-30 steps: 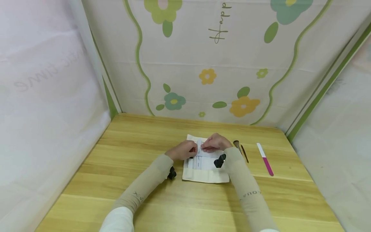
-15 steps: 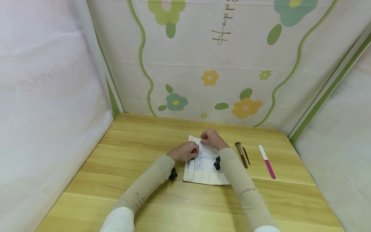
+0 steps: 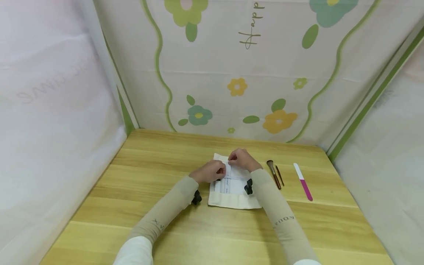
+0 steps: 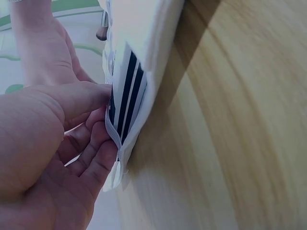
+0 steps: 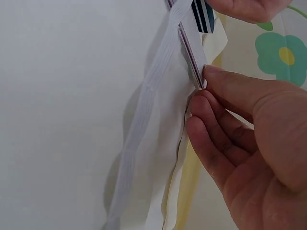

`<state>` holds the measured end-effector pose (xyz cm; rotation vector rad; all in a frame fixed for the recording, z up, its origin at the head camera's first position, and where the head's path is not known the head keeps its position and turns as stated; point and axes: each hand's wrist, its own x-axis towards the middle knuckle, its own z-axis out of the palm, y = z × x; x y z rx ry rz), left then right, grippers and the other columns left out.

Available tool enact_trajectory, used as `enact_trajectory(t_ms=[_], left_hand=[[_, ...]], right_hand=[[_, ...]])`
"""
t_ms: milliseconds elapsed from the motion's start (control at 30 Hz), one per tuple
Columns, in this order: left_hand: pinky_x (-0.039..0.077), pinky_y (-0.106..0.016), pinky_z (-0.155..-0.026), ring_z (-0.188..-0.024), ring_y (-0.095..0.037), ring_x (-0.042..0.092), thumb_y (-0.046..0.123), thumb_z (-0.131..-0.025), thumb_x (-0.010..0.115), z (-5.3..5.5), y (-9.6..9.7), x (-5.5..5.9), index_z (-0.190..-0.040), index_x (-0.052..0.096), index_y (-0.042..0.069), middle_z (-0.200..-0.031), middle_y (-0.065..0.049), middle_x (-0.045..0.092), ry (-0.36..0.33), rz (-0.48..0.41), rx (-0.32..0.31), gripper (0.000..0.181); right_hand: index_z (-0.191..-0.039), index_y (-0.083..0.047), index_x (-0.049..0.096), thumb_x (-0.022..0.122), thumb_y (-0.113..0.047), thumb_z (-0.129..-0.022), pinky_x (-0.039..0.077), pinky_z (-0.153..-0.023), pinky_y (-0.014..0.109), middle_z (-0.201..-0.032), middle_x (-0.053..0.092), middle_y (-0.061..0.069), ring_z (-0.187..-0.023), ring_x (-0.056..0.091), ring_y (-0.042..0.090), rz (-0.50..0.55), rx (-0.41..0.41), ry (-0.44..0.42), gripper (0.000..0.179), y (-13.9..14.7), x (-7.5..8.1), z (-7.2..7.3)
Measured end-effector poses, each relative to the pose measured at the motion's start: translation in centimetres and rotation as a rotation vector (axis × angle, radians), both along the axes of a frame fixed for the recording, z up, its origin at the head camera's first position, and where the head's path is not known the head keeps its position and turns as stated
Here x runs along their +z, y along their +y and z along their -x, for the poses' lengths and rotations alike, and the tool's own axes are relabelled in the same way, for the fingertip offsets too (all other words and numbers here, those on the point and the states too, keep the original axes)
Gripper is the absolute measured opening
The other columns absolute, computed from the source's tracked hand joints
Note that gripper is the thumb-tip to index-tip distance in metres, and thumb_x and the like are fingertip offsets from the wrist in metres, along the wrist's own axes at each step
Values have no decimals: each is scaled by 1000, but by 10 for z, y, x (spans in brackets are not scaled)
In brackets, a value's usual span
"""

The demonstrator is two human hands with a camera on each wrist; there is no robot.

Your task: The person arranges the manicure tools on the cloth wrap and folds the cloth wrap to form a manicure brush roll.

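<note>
A cream fabric roll-up pouch [image 3: 235,201] lies unrolled on the table. Across it runs a white elastic band [image 5: 136,124]. My left hand [image 3: 210,172] is at the pouch's left edge, its thumb and fingers pinching the elastic band. Close by that thumb, a dark flat piece with white stripes [image 4: 129,91] shows inside the edge. Under the band passes a pale, flat nail file [image 5: 193,52] with maroon lines along its side and printed lettering. My right hand [image 3: 243,161] pinches its far end between thumb and fingers, near the pouch's back edge.
Right of the pouch lie a makeup brush [image 3: 273,175] and a thin dark stick [image 3: 279,175]. Farther right is a white and magenta nail file [image 3: 303,182]. Printed cloth walls [image 3: 205,66] border the wooden table [image 3: 159,154] at the back and sides.
My right hand has moved back and slightly left, from the middle of the pale nail file to its far end. The left hand stays at the pouch's left edge.
</note>
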<state>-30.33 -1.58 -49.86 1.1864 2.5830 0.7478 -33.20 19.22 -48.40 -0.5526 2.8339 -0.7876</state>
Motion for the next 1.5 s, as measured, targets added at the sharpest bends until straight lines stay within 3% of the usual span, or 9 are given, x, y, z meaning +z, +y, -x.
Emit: enact_trajectory(t_ms=[267,633,833,1200,1500], left_hand=[[46,-24,-78,-76,-11,53,8,-103,66,0,1,3,-88,68,9,-77,3,56,4,-7,-9,16],[46,-21,-74,-74,-9,53,10,-103,67,1,8,4,-87,69,11,-79,4,60,8,41,-1,16],[47,-21,-75,-77,-9,54,9,-101,68,-1,16,9,-87,70,13,-81,4,63,46,89,-7,15],[49,-21,-78,-84,-10,55,5,-100,67,-4,34,14,-96,74,8,-90,0,68,28,64,-37,9],[51,-22,-82,-84,-9,57,6,-102,66,-8,43,12,-98,75,8,-95,-1,72,7,90,-47,9]], right_hand=[[-102,-5,81,73,-10,-99,58,-92,38,-102,80,8,-92,71,17,0,10,-81,9,-1,-2,-7],[-112,-4,79,73,-13,-100,60,-91,39,-107,80,10,-96,72,18,-2,3,-74,16,23,13,-17],[-119,-1,76,74,-16,-100,60,-89,40,-112,77,12,-99,71,21,-2,-46,-59,24,72,21,-28],[-126,10,68,70,-15,-101,59,-91,52,-118,73,25,-105,71,37,-115,-136,1,35,188,37,-57],[-122,15,68,69,-15,-100,59,-87,56,-112,73,29,-101,71,41,-184,-242,25,37,264,21,-77]])
